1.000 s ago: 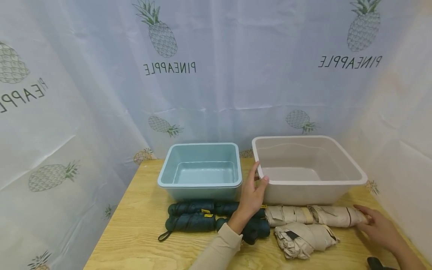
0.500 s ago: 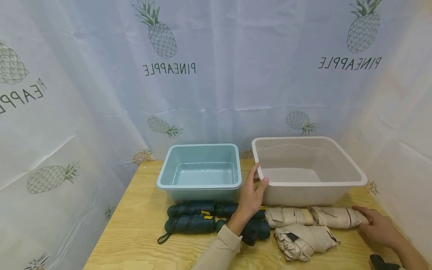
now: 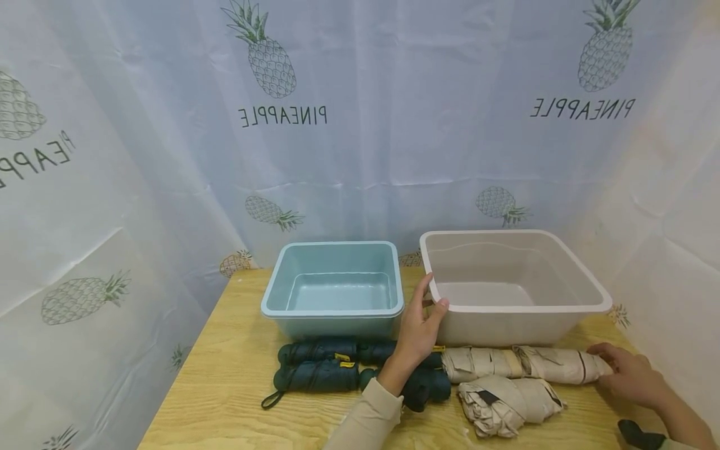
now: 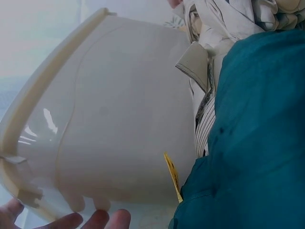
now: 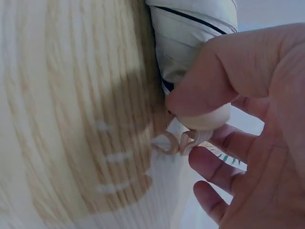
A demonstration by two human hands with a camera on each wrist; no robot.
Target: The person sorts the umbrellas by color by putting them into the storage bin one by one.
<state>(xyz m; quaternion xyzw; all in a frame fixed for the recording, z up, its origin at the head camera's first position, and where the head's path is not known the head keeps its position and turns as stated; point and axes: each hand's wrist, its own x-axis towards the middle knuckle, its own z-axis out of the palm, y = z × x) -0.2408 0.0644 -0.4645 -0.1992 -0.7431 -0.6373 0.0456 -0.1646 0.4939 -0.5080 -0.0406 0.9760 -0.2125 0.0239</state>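
Observation:
In the head view my left hand [image 3: 417, 328] touches the front-left corner of the beige plastic basin [image 3: 514, 325]. Its fingers, fairly straight, lie along the basin's outer wall in the left wrist view. On the right, my right hand [image 3: 632, 378] pinches the end of a beige folded umbrella [image 3: 562, 364] lying in front of the basin. The right wrist view shows the thumb over this umbrella's pale handle [image 5: 209, 119], with a thin strap [image 5: 167, 143] beyond it. Another beige folded umbrella [image 3: 509, 403] lies nearer me. Dark green folded umbrellas [image 3: 317, 377] lie to the left, partly behind my left forearm.
A light blue plastic basin [image 3: 337, 322] stands left of the beige one. Both are on a wooden table [image 3: 225, 375], enclosed by pineapple-print curtains [image 3: 365, 125]. A dark rounded object [image 3: 640, 434] shows beside my right wrist, partly cut off.
Everything sits slightly lower in the head view, as the camera has tilted a little. Both hands keep their places on the basin and the umbrella.

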